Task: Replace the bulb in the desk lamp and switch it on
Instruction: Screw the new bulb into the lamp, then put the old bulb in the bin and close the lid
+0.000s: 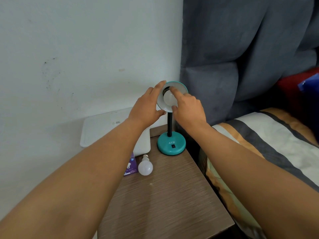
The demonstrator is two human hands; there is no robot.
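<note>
- The right hand (187, 107) has its forefinger and thumb closed on the white bulb (169, 100) seated inside the lamp shade (179, 87); the forefinger lies over the top of the bulb, the thumb under it.
- The left hand (146, 107) clasps the shade's left rim, fingers over the upper edge and thumb at the lower edge, so the shade's white inside faces the camera.
- How deep the bulb sits in the socket is hard to judge, since the fingers cover part of it.
- Below the grip, a black flexible neck (169, 126) drops to the teal lamp base (171, 144), which stands on the wooden bedside table (164, 195) and carries the letters ATN and a dark switch.
- Down and left of the grip, a spare white bulb (145, 165) lies on its side on the table, touching or just beside a purple bulb box (130, 167).
- Left of the base, a white plastic container (110, 130) sits against the table's edge, partly hidden by the left forearm.
- Behind the grip is a pale wall (77, 49) with dark scuffs.
- Right of the grip stands a grey padded headboard (241, 49); below it lies a bed (267, 144) with striped bedding, beside the table.
</note>
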